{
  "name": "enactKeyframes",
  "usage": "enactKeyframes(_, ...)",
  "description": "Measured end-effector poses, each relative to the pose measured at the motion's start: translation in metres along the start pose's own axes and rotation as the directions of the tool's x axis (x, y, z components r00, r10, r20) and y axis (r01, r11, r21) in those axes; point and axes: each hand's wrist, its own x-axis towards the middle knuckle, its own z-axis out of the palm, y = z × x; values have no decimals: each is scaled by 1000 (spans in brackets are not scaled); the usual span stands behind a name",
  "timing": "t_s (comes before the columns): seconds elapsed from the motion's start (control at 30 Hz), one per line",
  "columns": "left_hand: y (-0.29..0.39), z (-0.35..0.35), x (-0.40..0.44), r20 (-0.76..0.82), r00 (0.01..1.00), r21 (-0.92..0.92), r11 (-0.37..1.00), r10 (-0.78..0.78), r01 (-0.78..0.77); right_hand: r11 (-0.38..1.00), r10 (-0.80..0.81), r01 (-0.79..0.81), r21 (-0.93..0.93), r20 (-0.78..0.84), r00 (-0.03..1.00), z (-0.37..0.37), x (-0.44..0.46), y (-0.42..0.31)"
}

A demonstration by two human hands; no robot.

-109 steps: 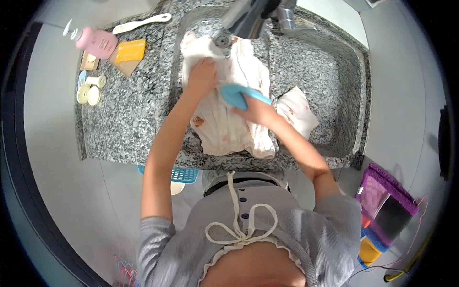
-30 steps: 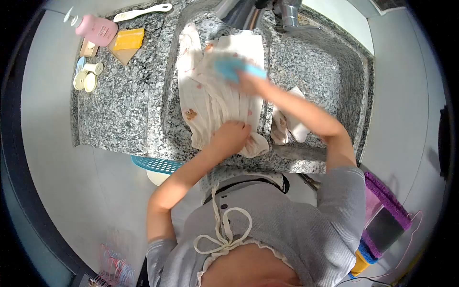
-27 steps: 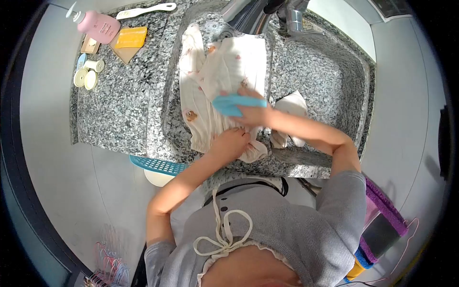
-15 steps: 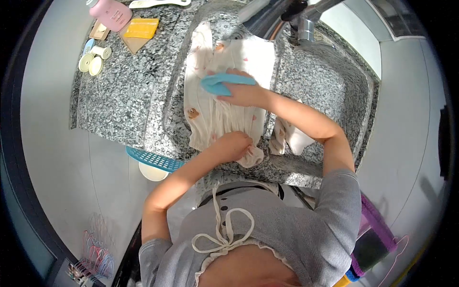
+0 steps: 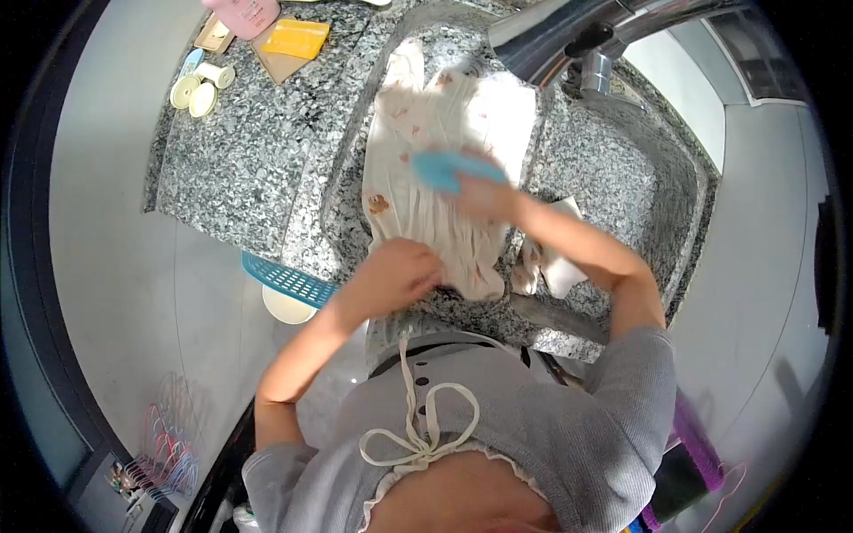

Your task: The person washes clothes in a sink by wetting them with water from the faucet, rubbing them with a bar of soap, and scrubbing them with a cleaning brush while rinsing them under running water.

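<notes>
A white garment [image 5: 422, 200] with small brown and pink prints lies spread in the left part of the stone sink, wrinkled along its lower end. My right hand [image 5: 487, 194] is closed round a light-blue scrub brush [image 5: 435, 171] over the garment's middle; both are blurred by motion. Beside the garment's lower left edge is my left hand [image 5: 400, 274], its fingers bent and partly smeared. I cannot tell whether they touch the fabric. A second bunched piece of printed white cloth [image 5: 560, 266] sits to the right, under my right forearm.
Above the sink extends a chrome faucet [image 5: 555, 40]. The granite counter [image 5: 258, 160] at left carries a pink bottle [image 5: 244, 13], a yellow soap bar [image 5: 297, 38] and pale round lids [image 5: 203, 99]. A blue perforated basket [image 5: 289, 282] stands below the counter edge.
My left hand has left the bunched lower end of the garment and moved left. My right hand and the brush have shifted down and right. The camera view has shifted slightly.
</notes>
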Motion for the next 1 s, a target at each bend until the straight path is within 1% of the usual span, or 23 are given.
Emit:
enactKeyframes(0.03,-3,-7,-7,-50,998,18,999,-30,31,973,204,-207,-105,-38,978,-18,21,0)
enactKeyframes(0.07,-6,-14,-13,-100,993,36,997,-60,64,892,400,-406,-197,-73,914,-36,42,-2)
enactKeyframes(0.1,-9,-20,-18,-153,984,56,994,-90,99,432,588,-484,-761,-170,791,-60,63,-32)
enactKeyframes(0.2,-6,-40,-26,-214,958,46,978,-188,203,537,580,-545,-644,-187,793,-38,43,-50)
enactKeyframes(0.23,-10,-39,-29,-239,949,32,976,-204,218,638,256,-275,-719,-138,957,-17,22,-67)
enactKeyframes(0.27,-14,-39,-33,-262,940,21,973,-218,231,634,-101,18,-773,-59,993,5,3,-80)
enactKeyframes(0.33,-21,-39,-34,-271,933,3,970,-235,245,806,14,-52,-590,-70,997,19,-31,-44)
enactKeyframes(0.37,-22,-37,-35,-252,937,-12,969,-242,247,817,53,-81,-570,-66,996,17,-35,-42)
enactKeyframes(0.4,-23,-34,-37,-233,940,-28,967,-251,251,787,215,-232,-572,-97,972,2,-23,-45)
enactKeyframes(0.43,-22,-31,-38,-212,947,-15,969,-243,245,651,432,-423,-630,-151,889,-15,-10,-39)
enactKeyframes(0.47,-22,-28,-38,-191,954,1,972,-231,236,449,559,-523,-724,-229,797,-33,4,-31)
enactKeyframes(0.5,-23,-27,-36,-179,960,21,975,-215,223,456,330,-470,-756,-347,878,-43,12,-29)
enactKeyframes(0.57,-23,-26,-38,-227,960,40,983,-164,178,537,515,-610,-583,-346,784,-44,21,-47)
enactKeyframes(0.6,-23,-25,-38,-256,957,48,987,-139,156,619,488,-559,-551,-288,824,-32,21,-66)
enactKeyframes(0.67,-27,-18,-38,-220,973,122,987,-77,105,764,418,-446,-466,-170,892,4,7,-109)
enactKeyframes(0.7,-30,-14,-38,-198,979,162,984,-46,79,775,325,-355,-522,-152,933,13,0,-105)
enactKeyframes(0.77,-35,-3,-37,-61,994,218,971,-87,98,763,133,-167,-624,-101,986,29,-18,-86)
enactKeyframes(0.8,-35,2,-38,12,994,242,964,-112,106,764,465,-479,-432,-145,873,10,-6,-90)
enactKeyframes(0.83,-35,2,-37,4,994,247,963,-110,106,599,540,-506,-620,-154,828,-6,2,-75)
enactKeyframes(0.9,-35,3,-37,0,995,252,963,-104,100,532,353,-495,-687,-351,867,-11,24,-77)
enactKeyframes(0.93,-37,3,-37,-10,997,280,957,-77,77,565,438,-527,-635,-311,844,0,21,-85)
enactKeyframes(0.97,-39,5,-38,-18,998,305,951,-55,58,641,222,-385,-663,-320,921,24,20,-99)
enactKeyframes(1.0,-40,7,-39,-29,999,329,943,-35,43,683,-7,-227,-694,-317,949,47,17,-109)
